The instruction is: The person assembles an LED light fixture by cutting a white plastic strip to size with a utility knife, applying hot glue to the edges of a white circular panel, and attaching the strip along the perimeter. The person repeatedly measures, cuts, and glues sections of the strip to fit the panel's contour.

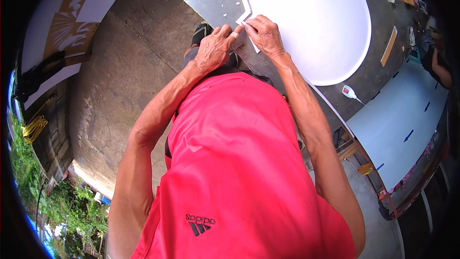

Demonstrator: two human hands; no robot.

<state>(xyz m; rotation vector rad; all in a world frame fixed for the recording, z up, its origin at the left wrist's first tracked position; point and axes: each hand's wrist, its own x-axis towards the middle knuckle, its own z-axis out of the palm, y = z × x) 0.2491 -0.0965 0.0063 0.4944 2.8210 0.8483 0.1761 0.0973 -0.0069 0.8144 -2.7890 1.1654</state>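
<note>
A large white panel (311,24) with a rounded outline lies on the grey tabletop. A thin white edging strip (247,2) stands along its stepped rim. At the panel's near left corner, my two hands meet on this strip. My left hand (214,48) has its index finger stretched to the strip's corner and its other fingers curled; a white band wraps that finger. My right hand (265,36) is closed in a pinch at the same corner, its fingertips close to the left ones. The exact spot they pinch is partly hidden by the fingers.
Small white scraps (225,15) lie on the table left of the panel. A white bottle with a thin nozzle (350,92) and a brown strip (389,46) lie to the right. Beyond is a pale blue sheet (402,115); a person's arm (440,67) shows at the far right.
</note>
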